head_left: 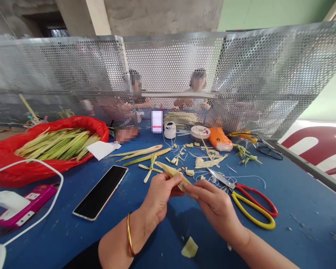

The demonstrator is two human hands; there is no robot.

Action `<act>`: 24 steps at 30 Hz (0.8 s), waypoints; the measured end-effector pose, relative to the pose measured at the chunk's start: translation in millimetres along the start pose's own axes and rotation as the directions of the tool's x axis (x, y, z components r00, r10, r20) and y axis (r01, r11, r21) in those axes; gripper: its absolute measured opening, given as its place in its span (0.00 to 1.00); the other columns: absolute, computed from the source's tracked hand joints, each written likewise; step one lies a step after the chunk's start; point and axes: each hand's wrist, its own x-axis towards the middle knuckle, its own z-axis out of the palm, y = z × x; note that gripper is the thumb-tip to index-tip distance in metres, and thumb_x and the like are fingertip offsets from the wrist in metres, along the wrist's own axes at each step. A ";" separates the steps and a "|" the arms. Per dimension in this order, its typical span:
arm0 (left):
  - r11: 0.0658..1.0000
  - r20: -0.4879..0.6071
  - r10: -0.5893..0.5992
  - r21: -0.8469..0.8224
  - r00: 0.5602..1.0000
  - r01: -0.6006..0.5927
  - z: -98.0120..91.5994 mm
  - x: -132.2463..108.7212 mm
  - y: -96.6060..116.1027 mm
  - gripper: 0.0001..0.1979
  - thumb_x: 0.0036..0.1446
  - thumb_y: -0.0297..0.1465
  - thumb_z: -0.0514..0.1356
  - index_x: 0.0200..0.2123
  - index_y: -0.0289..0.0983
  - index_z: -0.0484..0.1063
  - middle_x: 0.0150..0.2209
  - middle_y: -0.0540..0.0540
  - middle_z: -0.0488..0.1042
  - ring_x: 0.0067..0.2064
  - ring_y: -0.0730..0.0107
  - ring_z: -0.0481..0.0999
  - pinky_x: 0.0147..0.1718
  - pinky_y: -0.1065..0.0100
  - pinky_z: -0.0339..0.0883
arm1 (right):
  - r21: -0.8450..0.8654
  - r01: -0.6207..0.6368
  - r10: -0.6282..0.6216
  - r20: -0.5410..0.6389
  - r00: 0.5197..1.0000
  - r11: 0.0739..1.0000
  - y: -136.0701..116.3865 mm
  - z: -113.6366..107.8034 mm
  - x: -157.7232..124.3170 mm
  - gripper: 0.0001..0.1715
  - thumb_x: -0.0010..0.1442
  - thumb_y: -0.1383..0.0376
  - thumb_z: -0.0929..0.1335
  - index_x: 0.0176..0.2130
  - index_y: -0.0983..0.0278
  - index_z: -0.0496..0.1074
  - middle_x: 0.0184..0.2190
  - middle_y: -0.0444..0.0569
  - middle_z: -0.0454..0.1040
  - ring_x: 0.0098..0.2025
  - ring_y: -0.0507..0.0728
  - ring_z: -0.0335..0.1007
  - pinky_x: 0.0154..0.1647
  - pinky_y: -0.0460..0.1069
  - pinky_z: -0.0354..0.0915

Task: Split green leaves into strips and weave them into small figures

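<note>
Both my hands meet over the blue table (296,201), pinching one pale yellow-green leaf strip (172,171). My left hand (159,196), with a gold bangle on its wrist, grips the strip from the left with closed fingers. My right hand (215,205) pinches its right end between thumb and fingers. The strip's free end points up and left. Scissors (249,201) with one red and one yellow handle lie just right of my right hand, blades shut.
A red bag (8,164) of green leaf strips lies far left. A black phone (100,191), a pink power strip (25,207) with white cable, a thread spool (170,130), tape (200,132), an orange tool (220,139) and leaf scraps surround my hands. Two people sit behind the perforated metal screen (254,74).
</note>
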 end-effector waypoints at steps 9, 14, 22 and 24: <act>0.973 -0.207 0.227 0.072 0.951 -0.217 -0.1 7.2 0.9 0.08 0.44 0.33 0.68 0.27 0.34 0.78 0.26 0.45 0.78 0.27 0.66 0.76 0.26 0.67 0.72 | 0.367 -0.367 0.436 -0.122 0.892 0.854 -5.0 -5.9 7.2 0.16 0.60 0.54 0.65 0.29 0.62 0.70 0.25 0.45 0.71 0.29 0.54 0.67 0.31 0.47 0.65; 0.954 -0.107 0.262 0.179 0.959 -0.241 8.0 1.0 -12.2 0.06 0.44 0.33 0.67 0.23 0.37 0.77 0.22 0.48 0.76 0.25 0.67 0.74 0.25 0.69 0.70 | 0.470 -0.538 0.530 0.163 0.832 0.700 -4.4 3.8 9.3 0.18 0.53 0.50 0.70 0.27 0.63 0.71 0.23 0.44 0.73 0.26 0.54 0.69 0.30 0.48 0.68; 0.963 -0.190 0.269 0.055 0.944 -0.264 -4.2 16.5 -2.1 0.11 0.43 0.37 0.67 0.24 0.34 0.74 0.22 0.49 0.74 0.24 0.71 0.72 0.24 0.70 0.68 | 0.486 -0.644 0.588 0.288 0.756 0.591 -17.2 4.9 5.8 0.22 0.48 0.48 0.72 0.22 0.63 0.67 0.17 0.42 0.70 0.21 0.51 0.67 0.25 0.47 0.68; 0.963 -0.223 0.269 0.034 0.937 -0.268 -9.5 22.9 2.5 0.12 0.41 0.37 0.68 0.23 0.34 0.73 0.21 0.50 0.74 0.23 0.72 0.72 0.24 0.71 0.68 | 0.475 -0.659 0.603 0.289 0.743 0.583 -19.6 4.2 6.1 0.22 0.47 0.49 0.72 0.22 0.63 0.67 0.17 0.41 0.69 0.20 0.50 0.66 0.24 0.46 0.68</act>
